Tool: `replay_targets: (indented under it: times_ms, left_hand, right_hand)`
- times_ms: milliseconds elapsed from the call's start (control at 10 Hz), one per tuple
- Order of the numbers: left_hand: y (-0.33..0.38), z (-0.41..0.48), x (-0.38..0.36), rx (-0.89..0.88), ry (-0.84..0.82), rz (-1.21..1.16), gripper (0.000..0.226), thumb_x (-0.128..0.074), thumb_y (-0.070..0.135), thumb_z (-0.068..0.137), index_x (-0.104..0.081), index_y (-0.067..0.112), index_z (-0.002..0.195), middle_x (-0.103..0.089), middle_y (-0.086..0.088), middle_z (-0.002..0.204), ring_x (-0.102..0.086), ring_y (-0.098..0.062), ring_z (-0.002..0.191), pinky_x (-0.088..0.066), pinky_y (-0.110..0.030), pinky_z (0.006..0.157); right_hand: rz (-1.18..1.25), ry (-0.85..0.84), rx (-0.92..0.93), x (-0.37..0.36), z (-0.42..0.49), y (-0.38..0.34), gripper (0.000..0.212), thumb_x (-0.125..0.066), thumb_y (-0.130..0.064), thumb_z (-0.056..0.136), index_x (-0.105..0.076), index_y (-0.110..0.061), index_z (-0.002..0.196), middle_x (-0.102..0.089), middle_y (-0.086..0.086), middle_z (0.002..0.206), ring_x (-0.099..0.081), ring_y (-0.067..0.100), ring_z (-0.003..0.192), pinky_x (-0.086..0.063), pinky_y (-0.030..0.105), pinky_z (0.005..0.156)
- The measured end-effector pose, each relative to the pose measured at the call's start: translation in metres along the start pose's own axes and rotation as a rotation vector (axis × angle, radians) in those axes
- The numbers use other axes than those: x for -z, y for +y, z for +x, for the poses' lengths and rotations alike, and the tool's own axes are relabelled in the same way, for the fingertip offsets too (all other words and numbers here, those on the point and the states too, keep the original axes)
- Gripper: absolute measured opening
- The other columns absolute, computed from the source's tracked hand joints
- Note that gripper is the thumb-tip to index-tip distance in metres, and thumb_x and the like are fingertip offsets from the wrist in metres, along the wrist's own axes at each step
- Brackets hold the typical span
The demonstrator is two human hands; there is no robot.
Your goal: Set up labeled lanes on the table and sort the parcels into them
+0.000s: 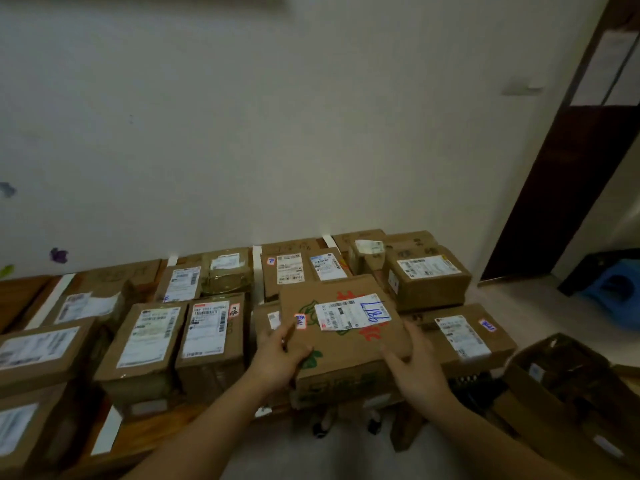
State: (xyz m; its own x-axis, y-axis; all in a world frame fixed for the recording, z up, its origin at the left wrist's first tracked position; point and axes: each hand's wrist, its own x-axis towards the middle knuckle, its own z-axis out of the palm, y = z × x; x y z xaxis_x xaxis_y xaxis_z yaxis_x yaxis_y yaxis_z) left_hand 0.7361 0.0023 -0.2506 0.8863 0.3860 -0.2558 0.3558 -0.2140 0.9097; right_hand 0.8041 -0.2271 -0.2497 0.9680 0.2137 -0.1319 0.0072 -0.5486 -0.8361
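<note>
head-worn view, looking forward and down, close over table (145,431)

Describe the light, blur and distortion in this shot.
Head view: dim, yellowish room light, no glare; blur smears the labels, so small print on the held parcel is unreadable; left hand and right hand look soft too; the wide-angle lens tilts the door frame at right.

Parcels (353,355): matt cardboard w/ paper labels (349,311); table (162,427): wood; wall (277,133): matt paint.

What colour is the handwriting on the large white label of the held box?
Blue, on the label of the box; the head view shows it.
</note>
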Motion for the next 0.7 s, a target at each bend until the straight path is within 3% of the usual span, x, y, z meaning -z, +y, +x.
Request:
replay_targets:
  times_ms: [100,200,300,700]
  left_hand:
    - [-0.010,0.000,0.003,0.026,0.037,0.062,0.064,-0.069,0.029,0.085,-0.041,0.024,0.142,-0.040,-0.007,0.138,-0.056,-0.020,0.112,-0.051,-0.034,0.094]
    - [-0.010,-0.010,0.003,0.025,0.053,0.208,0.067,-0.069,0.026,0.085,-0.037,0.018,0.144,-0.032,0.000,0.136,-0.045,-0.021,0.126,-0.039,-0.031,0.107]
    - [-0.009,-0.014,-0.002,0.020,-0.023,0.333,0.076,-0.065,0.033,0.087,-0.022,0.023,0.150,-0.016,0.003,0.150,-0.028,-0.017,0.137,-0.027,-0.026,0.110]
    - [0.013,-0.004,-0.003,0.061,-0.048,0.673,0.080,-0.050,0.053,0.090,-0.001,0.033,0.151,0.009,0.001,0.160,0.005,-0.026,0.146,-0.006,-0.042,0.118]
  right_hand:
    - [-0.064,-0.141,0.038,-0.001,0.006,0.007,0.067,-0.057,-0.048,0.090,-0.025,-0.036,0.148,-0.026,-0.001,0.146,-0.038,0.020,0.131,-0.035,0.036,0.108]
    - [-0.096,-0.228,0.051,-0.004,0.011,0.013,0.066,-0.057,-0.044,0.091,-0.024,-0.036,0.147,-0.023,-0.001,0.145,-0.037,0.019,0.131,-0.036,0.035,0.110]
    - [-0.133,-0.263,0.049,-0.003,0.017,0.018,0.064,-0.055,-0.045,0.093,-0.023,-0.036,0.148,-0.021,0.000,0.145,-0.038,0.019,0.130,-0.035,0.033,0.110]
    - [-0.327,-0.351,0.116,0.012,0.048,-0.001,0.068,-0.058,-0.052,0.087,-0.027,-0.032,0.145,-0.011,-0.001,0.154,-0.024,0.023,0.140,-0.028,0.037,0.114]
